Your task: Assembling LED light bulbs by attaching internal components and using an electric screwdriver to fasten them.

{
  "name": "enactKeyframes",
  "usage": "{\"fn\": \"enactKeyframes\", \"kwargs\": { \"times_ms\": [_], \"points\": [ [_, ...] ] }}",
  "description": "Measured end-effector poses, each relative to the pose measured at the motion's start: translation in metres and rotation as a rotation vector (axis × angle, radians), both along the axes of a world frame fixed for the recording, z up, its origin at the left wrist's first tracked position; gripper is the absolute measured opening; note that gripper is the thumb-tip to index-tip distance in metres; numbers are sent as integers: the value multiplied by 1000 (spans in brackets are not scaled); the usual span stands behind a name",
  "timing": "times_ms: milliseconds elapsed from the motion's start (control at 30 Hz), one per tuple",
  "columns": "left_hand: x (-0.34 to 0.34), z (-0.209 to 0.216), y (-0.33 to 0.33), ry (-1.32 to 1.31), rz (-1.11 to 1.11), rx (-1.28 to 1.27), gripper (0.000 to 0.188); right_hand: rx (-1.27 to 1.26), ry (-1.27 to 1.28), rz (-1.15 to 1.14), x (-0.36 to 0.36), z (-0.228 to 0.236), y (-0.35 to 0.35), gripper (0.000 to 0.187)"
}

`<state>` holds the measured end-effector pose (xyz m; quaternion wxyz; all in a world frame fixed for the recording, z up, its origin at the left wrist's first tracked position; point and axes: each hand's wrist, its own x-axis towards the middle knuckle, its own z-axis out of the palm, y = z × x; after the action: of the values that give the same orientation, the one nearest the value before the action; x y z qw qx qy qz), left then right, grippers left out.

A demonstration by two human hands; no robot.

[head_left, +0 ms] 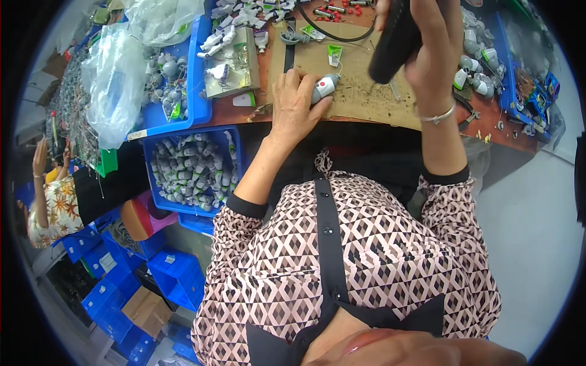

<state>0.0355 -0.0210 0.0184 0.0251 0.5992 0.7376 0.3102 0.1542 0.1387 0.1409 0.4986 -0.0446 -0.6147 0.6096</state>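
Observation:
On the cardboard mat (366, 79), my left hand (292, 104) grips a small grey and white plastic device (325, 87) with a red button, holding it down between thumb and fingers. Raised above the mat at the right, my right hand (434, 64) is closed round a black elongated tool (394, 47). The tool's exact kind cannot be made out. A green and white tag (334, 55) on a thin string lies just beyond the device. Past it, a black cable (342, 39) curves across the mat.
Left of the mat are a clear box (235, 79) with white parts and a blue tray (200, 100) of grey pieces. A blue crate (238, 146) below holds similar devices. More grey devices (479, 61) lie at right. Another person's arm (40, 183) shows far left.

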Motion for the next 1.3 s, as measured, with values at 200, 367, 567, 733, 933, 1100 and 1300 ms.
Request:
{"fn": "enactKeyframes", "kwargs": {
  "times_ms": [200,367,567,733,933,1100,1300],
  "points": [
    [12,-9,-1,-9,83,54,35,-256,21,16,-12,4,-49,84],
    [14,-5,-2,-19,91,78,35,37,-162,134,-5,-14,-40,75],
    [13,-2,-3,-18,77,84,38,-44,12,115,-18,-23,-43,90],
    [13,-5,-1,26,77,91,40,-95,-40,106,-24,-25,-56,91],
    [7,-21,1,-88,-21,103,46,240,-209,86,-23,-38,-44,89],
    [12,-10,-4,57,45,39,47,11,-89,172,-31,-20,-49,85],
    [8,-23,3,-207,-45,94,45,427,-153,43,-29,-33,-50,93]
  ]
}}
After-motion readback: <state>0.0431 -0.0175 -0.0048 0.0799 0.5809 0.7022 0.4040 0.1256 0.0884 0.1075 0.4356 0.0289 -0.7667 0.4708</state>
